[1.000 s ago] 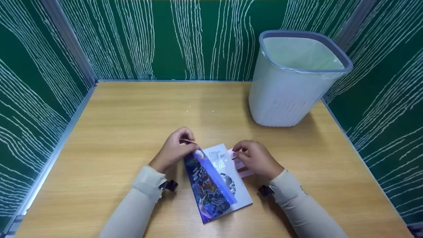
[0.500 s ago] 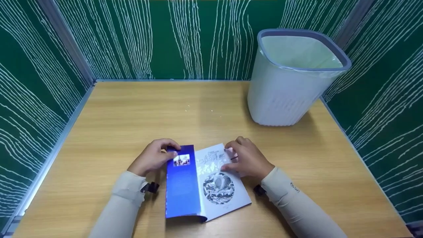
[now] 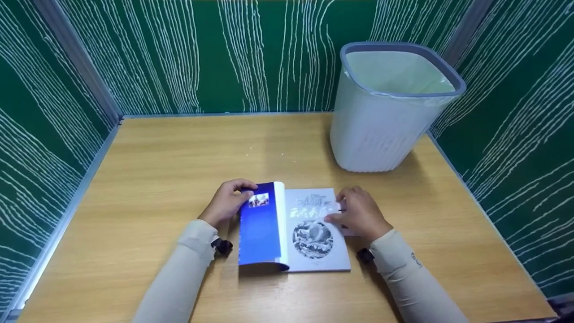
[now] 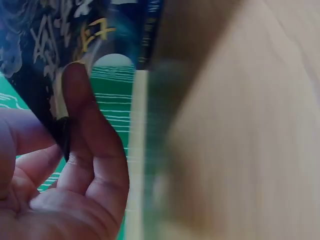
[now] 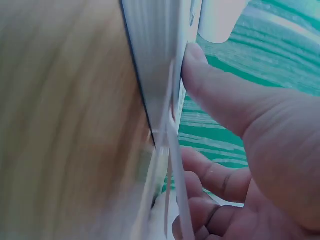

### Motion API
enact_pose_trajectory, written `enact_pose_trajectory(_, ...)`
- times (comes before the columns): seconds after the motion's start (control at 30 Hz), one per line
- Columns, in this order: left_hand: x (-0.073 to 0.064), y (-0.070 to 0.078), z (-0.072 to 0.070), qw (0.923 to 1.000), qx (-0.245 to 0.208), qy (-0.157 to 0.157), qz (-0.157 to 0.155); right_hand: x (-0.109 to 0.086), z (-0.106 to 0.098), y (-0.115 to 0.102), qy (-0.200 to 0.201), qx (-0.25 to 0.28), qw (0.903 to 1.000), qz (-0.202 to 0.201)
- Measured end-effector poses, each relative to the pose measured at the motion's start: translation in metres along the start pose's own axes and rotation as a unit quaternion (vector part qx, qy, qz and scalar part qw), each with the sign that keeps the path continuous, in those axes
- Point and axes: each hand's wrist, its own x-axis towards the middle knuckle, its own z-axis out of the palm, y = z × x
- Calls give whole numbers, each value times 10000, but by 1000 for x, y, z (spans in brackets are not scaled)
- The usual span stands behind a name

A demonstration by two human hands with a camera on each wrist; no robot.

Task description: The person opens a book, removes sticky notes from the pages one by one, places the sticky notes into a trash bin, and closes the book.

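Book (image 3: 314, 244), one, open on tabletop (image 3: 179, 157); left hand (image 3: 227, 202) pinching blue cover (image 3: 260, 233); right hand (image 3: 364, 214) gripping right edge (image 3: 345, 253).

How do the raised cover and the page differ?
The cover is blue inside; the page is whitish. The cover has a small rectangular picture, the page a larger round picture. The cover is held up by the left hand; the page lies flat, touched by the right hand. Both belong to one book.

Book cover (image 3: 260, 233): pretty glossy, we'd say
Book page (image 3: 313, 240): smooth paper
Bin (image 3: 381, 130): smooth plastic to us
Surface (image 3: 179, 157): wood grain, soft sheen
Sleeves (image 3: 175, 273): matt cloth, we think
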Motion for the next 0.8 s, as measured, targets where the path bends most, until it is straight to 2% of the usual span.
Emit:
enact_pose_trajectory(0.1,4,-9,1,9988,-472,-13,-82,1,1,4,-74,83,9998,164)
enact_pose_trajectory(0.23,6,-20,-1,9935,-1125,-149,-55,0,1,7,-95,221,9993,276)
enact_pose_trajectory(0.4,8,-26,-3,9827,-1776,-521,-80,-4,0,9,212,141,9997,11)
enact_pose_trajectory(0.47,8,-25,-4,9803,-1886,-584,-109,-6,1,8,324,110,9993,-118)
enact_pose_trajectory(0.57,8,-24,-6,9806,-1873,-570,-90,-6,0,7,333,254,9991,-65)
enact_pose_trajectory(0.67,8,-25,-7,9814,-1837,-553,-95,-5,1,6,175,600,9980,71)
enact_pose_trajectory(0.8,7,-30,-8,9810,-1854,-562,-130,-5,1,5,25,1293,9915,120)
